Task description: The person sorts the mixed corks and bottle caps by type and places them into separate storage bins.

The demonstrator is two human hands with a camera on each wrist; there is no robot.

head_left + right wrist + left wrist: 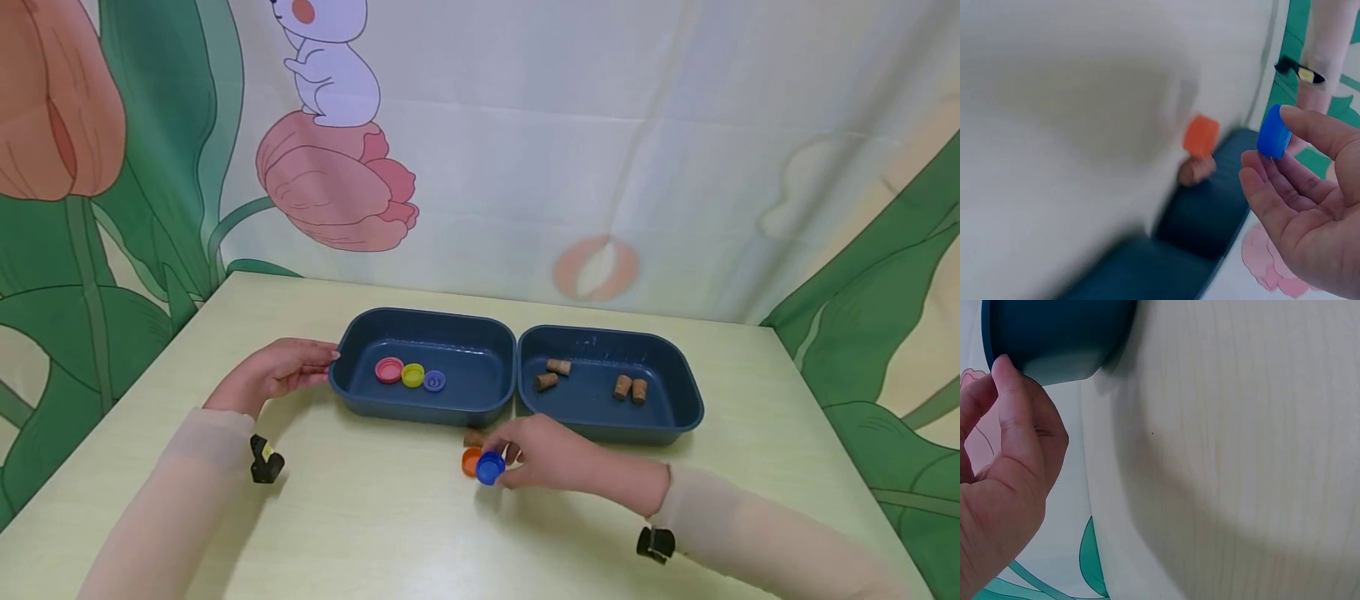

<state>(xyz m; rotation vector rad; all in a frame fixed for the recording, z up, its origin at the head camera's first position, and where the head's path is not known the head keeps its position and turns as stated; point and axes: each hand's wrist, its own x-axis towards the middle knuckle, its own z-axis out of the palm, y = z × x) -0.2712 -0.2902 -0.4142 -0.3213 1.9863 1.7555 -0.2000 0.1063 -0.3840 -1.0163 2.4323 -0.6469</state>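
My right hand [536,454] pinches a blue bottle cap [491,468] between thumb and fingers, above the table. In the right wrist view the blue cap stands on edge in the fingertips. Beside it in the head view are an orange bottle cap [471,462] and a cork [474,437], in front of the trays. My left hand [288,367] grips the left end of a navy tray [420,410], its fingertips at the rim. In that tray lie a pink cap [389,370], a yellow cap [413,375] and a purple cap [434,381].
A second navy tray [637,434] adjoins the first on the right. Several corks [639,391] lie inside it in two groups. Both trays stand on a pale wood-grain table [337,517], with a printed curtain [510,167] behind.
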